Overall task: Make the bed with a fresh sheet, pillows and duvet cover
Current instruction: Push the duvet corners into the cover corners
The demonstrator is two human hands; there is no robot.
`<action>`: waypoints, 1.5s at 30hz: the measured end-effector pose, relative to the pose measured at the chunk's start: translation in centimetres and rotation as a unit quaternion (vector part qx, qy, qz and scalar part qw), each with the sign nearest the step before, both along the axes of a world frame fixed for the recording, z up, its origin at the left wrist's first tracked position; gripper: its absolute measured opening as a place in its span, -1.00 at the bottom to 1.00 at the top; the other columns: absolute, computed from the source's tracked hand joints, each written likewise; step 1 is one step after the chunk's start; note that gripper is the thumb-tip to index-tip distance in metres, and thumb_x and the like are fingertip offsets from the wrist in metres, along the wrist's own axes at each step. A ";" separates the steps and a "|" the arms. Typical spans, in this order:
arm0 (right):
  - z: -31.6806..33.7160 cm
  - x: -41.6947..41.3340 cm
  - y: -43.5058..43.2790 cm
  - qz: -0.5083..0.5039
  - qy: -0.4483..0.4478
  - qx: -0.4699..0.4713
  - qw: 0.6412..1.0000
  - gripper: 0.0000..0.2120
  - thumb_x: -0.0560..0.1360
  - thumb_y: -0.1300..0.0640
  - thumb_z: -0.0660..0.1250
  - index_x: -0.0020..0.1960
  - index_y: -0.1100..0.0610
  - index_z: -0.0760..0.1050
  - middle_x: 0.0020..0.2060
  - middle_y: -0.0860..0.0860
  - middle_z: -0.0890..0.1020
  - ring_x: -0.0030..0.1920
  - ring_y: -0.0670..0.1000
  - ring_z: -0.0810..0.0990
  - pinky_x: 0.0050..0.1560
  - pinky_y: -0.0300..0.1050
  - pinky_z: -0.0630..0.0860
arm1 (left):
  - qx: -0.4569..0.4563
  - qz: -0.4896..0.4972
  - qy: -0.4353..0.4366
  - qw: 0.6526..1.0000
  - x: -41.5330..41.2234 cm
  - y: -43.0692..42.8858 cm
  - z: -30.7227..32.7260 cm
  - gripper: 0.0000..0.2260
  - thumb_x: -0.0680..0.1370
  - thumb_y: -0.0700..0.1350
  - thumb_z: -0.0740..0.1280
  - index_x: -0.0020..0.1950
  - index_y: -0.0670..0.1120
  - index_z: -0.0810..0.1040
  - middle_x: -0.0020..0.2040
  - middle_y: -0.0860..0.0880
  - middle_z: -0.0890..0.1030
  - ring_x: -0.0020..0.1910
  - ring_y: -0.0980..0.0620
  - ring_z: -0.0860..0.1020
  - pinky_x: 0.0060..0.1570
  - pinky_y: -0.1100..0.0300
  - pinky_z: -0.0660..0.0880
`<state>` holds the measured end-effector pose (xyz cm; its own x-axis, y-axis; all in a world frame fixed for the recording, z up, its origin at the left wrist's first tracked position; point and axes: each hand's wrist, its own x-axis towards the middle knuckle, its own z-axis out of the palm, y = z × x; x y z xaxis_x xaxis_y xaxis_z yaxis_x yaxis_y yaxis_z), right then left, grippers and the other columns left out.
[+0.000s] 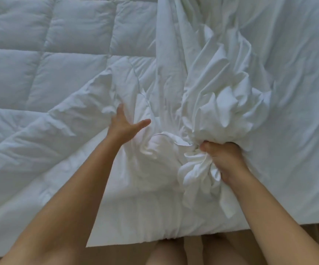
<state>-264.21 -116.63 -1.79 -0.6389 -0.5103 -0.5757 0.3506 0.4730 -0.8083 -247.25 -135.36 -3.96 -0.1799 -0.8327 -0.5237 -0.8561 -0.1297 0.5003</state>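
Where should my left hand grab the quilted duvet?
Probably the raised, puckered fold of the quilted duvet just beyond your open left hand, reached from the near bed edge. It stands up from the flat quilting, so fingers can close round it. Your right hand grips the bunched cover.

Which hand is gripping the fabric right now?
The right hand, fist closed round a bunch of smooth white cover; the left hand is spread open, holding nothing.

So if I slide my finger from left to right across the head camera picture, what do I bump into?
quilted duvet → left hand → right hand → the wrinkled white cover it grips
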 end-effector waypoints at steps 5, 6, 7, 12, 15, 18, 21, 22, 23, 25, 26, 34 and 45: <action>-1.0 2.1 -0.8 0.053 0.043 0.021 0.997 -0.80 0.34 0.32 0.42 -0.28 0.03 0.53 -0.43 -0.27 0.61 -0.33 -0.30 0.57 -0.26 -0.34 0.47 | 0.131 0.071 -0.030 0.988 -3.2 3.6 -5.0 -0.40 0.49 0.04 0.35 0.39 -0.28 0.28 0.33 -0.21 0.45 0.27 -0.19 0.45 0.20 0.04 0.42; -1.2 2.5 -0.9 0.051 0.049 0.025 0.997 -0.81 0.35 0.30 0.42 -0.28 0.03 0.52 -0.44 -0.26 0.61 -0.33 -0.29 0.55 -0.25 -0.32 0.46 | 0.106 0.116 -0.015 0.987 -3.1 4.0 -5.1 -0.56 0.54 -0.03 0.27 0.30 -0.30 0.39 0.26 -0.25 0.51 0.21 -0.21 0.49 0.16 0.03 0.45; -1.3 2.6 -0.9 0.041 0.054 0.026 0.997 -0.81 0.34 0.29 0.42 -0.28 0.03 0.52 -0.43 -0.23 0.61 -0.30 -0.29 0.55 -0.22 -0.29 0.45 | 0.086 0.181 0.020 0.979 -2.8 3.8 -4.7 -0.63 0.56 -0.08 0.22 0.24 -0.31 0.45 0.22 -0.26 0.54 0.18 -0.22 0.51 0.16 0.01 0.46; -0.4 2.7 -1.2 -0.014 0.045 -0.004 0.999 -0.82 0.33 0.32 0.41 -0.22 0.05 0.54 -0.31 -0.17 0.63 -0.20 -0.20 0.60 -0.09 -0.20 0.47 | 0.015 0.450 0.267 0.852 -2.6 0.7 3.4 -0.69 0.54 -0.12 0.20 0.21 -0.23 0.52 0.10 -0.16 0.60 -0.05 -0.11 0.55 -0.03 0.12 0.48; 1.9 2.9 -1.9 -0.013 0.020 -0.057 0.998 -0.80 0.33 0.34 0.41 -0.26 0.04 0.54 -0.38 -0.25 0.64 -0.30 -0.27 0.59 -0.19 -0.30 0.48 | -0.076 0.504 0.354 0.784 -3.0 0.4 10.6 -0.78 0.55 -0.11 0.23 0.10 -0.19 0.54 0.04 -0.10 0.60 0.01 -0.09 0.56 0.05 0.08 0.51; 4.7 2.2 -2.2 -0.021 -0.017 -0.111 0.993 -0.83 0.32 0.34 0.42 -0.24 0.08 0.56 -0.35 -0.19 0.65 -0.31 -0.26 0.59 -0.29 -0.42 0.49 | -0.194 0.516 0.443 0.707 -3.6 1.5 16.0 -0.85 0.55 -0.11 0.24 0.02 -0.16 0.51 0.01 -0.13 0.59 0.02 -0.13 0.57 0.07 0.01 0.52; 7.1 0.0 -1.5 0.003 -0.034 -0.136 0.990 -0.87 0.30 0.31 0.42 -0.23 0.11 0.56 -0.27 -0.12 0.64 -0.33 -0.22 0.60 -0.33 -0.39 0.49 | -0.144 0.538 0.508 0.657 -7.0 5.6 16.3 -0.70 0.57 -0.04 0.21 0.13 -0.26 0.47 0.00 -0.19 0.61 -0.14 -0.16 0.63 -0.19 -0.02 0.56; 7.5 -1.0 -1.0 0.027 -0.023 -0.134 0.990 -0.88 0.30 0.31 0.42 -0.27 0.11 0.56 -0.32 -0.12 0.63 -0.39 -0.24 0.58 -0.38 -0.40 0.47 | -0.098 0.557 0.500 0.655 -8.6 7.6 14.9 -0.67 0.58 -0.06 0.19 0.16 -0.31 0.46 0.05 -0.25 0.59 -0.12 -0.19 0.63 -0.20 0.02 0.53; 7.8 -2.1 -0.2 0.055 -0.009 -0.126 0.990 -0.88 0.29 0.30 0.42 -0.31 0.11 0.55 -0.39 -0.15 0.62 -0.45 -0.27 0.55 -0.43 -0.42 0.44 | -0.060 0.577 0.462 0.671 -10.2 10.0 13.4 -0.73 0.61 -0.10 0.16 0.08 -0.31 0.47 0.03 -0.24 0.57 -0.14 -0.15 0.63 -0.22 0.12 0.47; 7.6 -4.2 1.9 0.110 0.010 -0.099 0.989 -0.86 0.31 0.31 0.41 -0.33 0.10 0.54 -0.48 -0.18 0.59 -0.51 -0.29 0.52 -0.50 -0.44 0.41 | 0.052 0.585 0.380 0.714 -12.5 15.4 10.3 -0.74 0.64 -0.13 0.06 -0.24 -0.08 0.32 -0.11 -0.14 0.45 -0.18 -0.03 0.51 -0.24 0.20 0.41; 7.1 -5.1 3.1 0.134 0.011 -0.081 0.988 -0.84 0.33 0.32 0.40 -0.33 0.09 0.53 -0.47 -0.17 0.58 -0.50 -0.27 0.53 -0.49 -0.42 0.42 | 0.092 0.578 0.341 0.735 -13.5 17.4 8.4 -0.72 0.65 -0.12 0.02 -0.27 -0.01 0.25 -0.09 -0.16 0.44 -0.10 -0.05 0.47 -0.17 0.16 0.46; 4.0 -7.2 7.3 0.200 0.003 -0.035 0.979 -0.83 0.38 0.30 0.37 -0.29 0.07 0.50 -0.34 -0.11 0.57 -0.29 -0.13 0.53 -0.23 -0.23 0.45 | 0.006 0.379 0.151 0.913 -15.7 25.8 5.4 -0.67 0.65 -0.04 0.09 0.32 -0.20 0.39 0.31 -0.16 0.47 0.31 -0.13 0.42 0.28 0.10 0.35; 3.4 -5.4 6.3 0.225 0.027 -0.022 0.974 -0.80 0.37 0.26 0.40 -0.30 0.02 0.45 -0.30 -0.19 0.52 -0.21 -0.09 0.51 -0.07 -0.22 0.38 | -0.072 0.109 -0.117 0.985 -2.7 36.0 7.9 -0.23 0.43 0.25 0.33 0.51 -0.01 0.13 0.43 0.04 0.27 0.40 0.05 0.22 0.36 0.07 0.25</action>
<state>-269.60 -110.36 1.59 -0.3733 -0.7686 -0.5194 0.0725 0.5340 -0.8423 -249.98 -99.33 3.94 0.1224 -0.9069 -0.4032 -0.9097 -0.2650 0.3197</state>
